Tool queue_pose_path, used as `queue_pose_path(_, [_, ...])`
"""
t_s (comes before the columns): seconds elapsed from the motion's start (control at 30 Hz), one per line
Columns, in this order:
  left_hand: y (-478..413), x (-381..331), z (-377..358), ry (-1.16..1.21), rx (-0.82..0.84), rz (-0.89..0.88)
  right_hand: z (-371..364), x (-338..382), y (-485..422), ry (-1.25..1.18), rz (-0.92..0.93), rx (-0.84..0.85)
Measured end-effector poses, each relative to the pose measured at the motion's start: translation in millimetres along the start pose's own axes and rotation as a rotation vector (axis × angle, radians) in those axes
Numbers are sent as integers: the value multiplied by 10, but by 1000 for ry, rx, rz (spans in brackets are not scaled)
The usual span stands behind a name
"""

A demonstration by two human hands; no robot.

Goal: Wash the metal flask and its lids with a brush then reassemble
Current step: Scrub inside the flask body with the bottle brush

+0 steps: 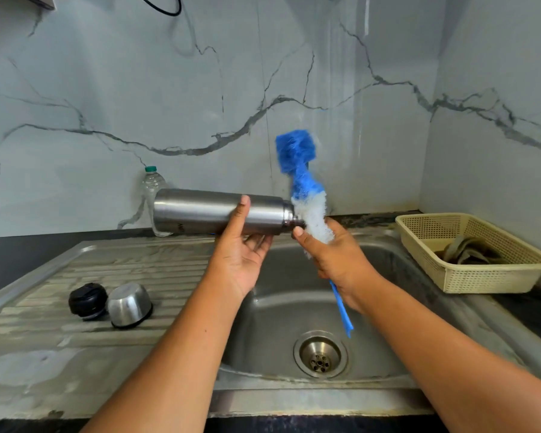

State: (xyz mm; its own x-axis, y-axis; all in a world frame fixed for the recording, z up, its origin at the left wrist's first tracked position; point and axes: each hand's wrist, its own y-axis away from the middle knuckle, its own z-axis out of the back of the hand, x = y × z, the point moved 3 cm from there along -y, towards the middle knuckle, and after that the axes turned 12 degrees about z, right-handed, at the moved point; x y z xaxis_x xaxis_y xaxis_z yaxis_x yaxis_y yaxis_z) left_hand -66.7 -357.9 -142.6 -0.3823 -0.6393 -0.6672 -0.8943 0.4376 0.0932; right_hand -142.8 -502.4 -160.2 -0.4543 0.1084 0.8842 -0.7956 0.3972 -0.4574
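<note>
Steel sink (278, 323) set in a kitchen counter, marble-look wall behind, as I watch via the head cam. Nearest me, two bare forearms reach over the basin and its drain (320, 354). On the ribbed drainboard to the left, a black inner lid (87, 300) and a steel cup lid (129, 304) lie side by side, well apart from the flask.

Above the basin the left hand (241, 254) cradles the metal flask (200, 210) from below, thumb up its front. The flask is horizontal, mouth pointing right. The right hand (338, 254) is wrapped round the brush (310, 214) low on its white bristles. The blue tip points up and is blurred, the handle hangs toward the drain, and the brush is outside the flask, right at the mouth.

Farther back: a cream basket (481, 279) with a cloth, and a clear plastic bottle (150, 182) behind the flask's base.

Risks, imo: a one-hand hold on a smooth, prob. wet body could slip and drop the flask into the basin. Jabbing the brush in off-axis could twist it loose or spray suds.

Writing: a few letters near the flask's base, too partial to read.
</note>
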Motion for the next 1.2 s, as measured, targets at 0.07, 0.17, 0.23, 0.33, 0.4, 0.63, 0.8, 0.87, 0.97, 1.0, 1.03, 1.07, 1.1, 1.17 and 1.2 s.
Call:
queue_pose_path(0.07, [-34, -137, 90, 54, -63, -51, -14, -11, 12, 143, 6, 27])
queue_pose_path(0.17, [-83, -327, 241, 144, -103, -99, -33, 38, 27, 217, 8, 74])
queue_pose_path(0.23, [-112, -418, 321, 172, -128, -116, -57, 42, 53, 257, 17, 116])
queue_pose_path(0.33, [-126, -492, 396, 216, -139, -144, -105, -29, 78, 422, 56, 209])
queue_pose_path(0.4, [-136, -507, 435, 241, -147, -153, -111, -61, 80, 525, 75, 244])
queue_pose_path(0.63, [-213, -466, 468, 149, -121, -140, -148, -34, 88, 717, 119, 245])
queue_pose_path(0.8, [-306, -466, 514, 48, -134, -179, -118, 31, 77, 726, 69, 250])
queue_pose_path(0.87, [-327, -514, 541, 85, -126, -189, -104, 39, 98, 656, 21, 260])
queue_pose_path(0.97, [-331, -484, 529, 46, -98, -179, -156, 45, 111, 490, -55, 236])
queue_pose_path(1.0, [-342, -457, 523, 8, -96, -176, -163, 47, 97, 471, -73, 227])
queue_pose_path(1.03, [-353, -442, 532, -32, -102, -178, -157, 47, 82, 469, -87, 224])
queue_pose_path(1.07, [-366, -439, 545, -51, -110, -182, -138, 51, 78, 466, -100, 229])
queue_pose_path(1.1, [-373, -456, 565, -45, -121, -193, -110, 50, 85, 449, -117, 243])
queue_pose_path(1.17, [-395, -525, 608, 7, -145, -225, -63, 49, 134, 379, -159, 289])
queue_pose_path(1.2, [-413, -564, 629, 35, -148, -241, -69, 54, 165, 337, -180, 311])
